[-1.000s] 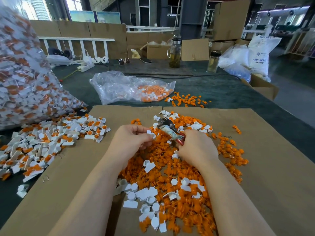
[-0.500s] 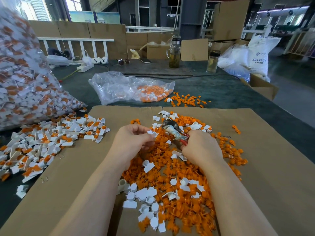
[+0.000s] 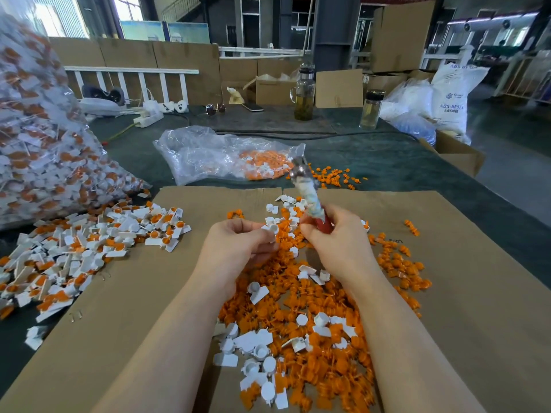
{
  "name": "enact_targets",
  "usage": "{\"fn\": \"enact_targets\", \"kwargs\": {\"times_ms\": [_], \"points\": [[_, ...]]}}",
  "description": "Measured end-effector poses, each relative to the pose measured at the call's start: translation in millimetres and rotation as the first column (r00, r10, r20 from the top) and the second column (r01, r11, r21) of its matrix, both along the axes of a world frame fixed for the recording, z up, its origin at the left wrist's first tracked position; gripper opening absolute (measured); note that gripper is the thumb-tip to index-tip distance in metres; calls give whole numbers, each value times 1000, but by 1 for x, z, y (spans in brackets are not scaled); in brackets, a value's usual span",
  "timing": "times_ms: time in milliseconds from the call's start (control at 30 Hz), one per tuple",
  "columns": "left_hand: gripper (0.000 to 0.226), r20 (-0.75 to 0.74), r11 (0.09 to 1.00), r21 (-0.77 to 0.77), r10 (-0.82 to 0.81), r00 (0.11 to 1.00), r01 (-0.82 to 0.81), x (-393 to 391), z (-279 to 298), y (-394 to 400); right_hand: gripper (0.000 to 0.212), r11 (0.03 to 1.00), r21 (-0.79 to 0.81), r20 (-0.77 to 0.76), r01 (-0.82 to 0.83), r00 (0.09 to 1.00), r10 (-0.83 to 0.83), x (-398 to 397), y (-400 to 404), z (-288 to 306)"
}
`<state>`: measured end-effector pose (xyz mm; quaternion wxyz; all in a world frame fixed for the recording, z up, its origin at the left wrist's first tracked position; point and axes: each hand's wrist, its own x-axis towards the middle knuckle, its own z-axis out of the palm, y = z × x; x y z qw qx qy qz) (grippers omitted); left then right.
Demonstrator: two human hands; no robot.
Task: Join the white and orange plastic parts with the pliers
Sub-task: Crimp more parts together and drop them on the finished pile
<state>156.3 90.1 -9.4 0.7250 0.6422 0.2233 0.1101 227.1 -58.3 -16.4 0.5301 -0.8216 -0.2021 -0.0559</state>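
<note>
Left hand [image 3: 238, 242] pinching a white part [image 3: 272, 228] above the orange pile [image 3: 310, 296] mid-cardboard [image 3: 477, 293] on the table; right hand [image 3: 337, 239] curled round red-handled pliers [image 3: 307, 195], nose tilted up toward the far edge. Best done by picking an orange part, seating it squarely in the white, then lowering the nose and squeezing gently to avoid cracking

Your left hand [image 3: 238, 245] curls its fingertips into a pinch on a small white plastic part [image 3: 272, 228]. Your right hand [image 3: 337, 242] grips the red-handled metal pliers [image 3: 307, 195], nose tilted up and away. Both forearms are bare.
</note>
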Motion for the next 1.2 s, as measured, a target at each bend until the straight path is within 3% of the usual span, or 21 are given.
{"fn": "enact_targets", "kwargs": {"times_ms": [67,133,300,400,533,900,1200], "points": [[8,21,998,-61,10,1000,-8,1,0,-2,21,987,150,-19,-63,998,66,-6,3,4],[6,36,995,-104,15,999,-11,1,0,-4,21,976,199,-1,-89,996,91,-9,4,4],[7,78,987,-162,10,997,3,1,1,-8,19,968,213,62,-130,991,120,-12,9,3],[11,97,986,-166,18,995,-1,1,1,-10,10,986,155,88,-65,995,52,-11,11,0],[8,132,986,-169,34,991,-11,0,2,-14,14,993,121,113,1,993,-15,-10,11,-4],[12,252,996,10,79,965,-85,-2,3,-21,13,993,89,159,75,983,-89,-13,14,-4],[9,259,977,129,131,957,-169,-1,2,-25,19,994,52,166,93,981,-100,-14,15,-2]]}}
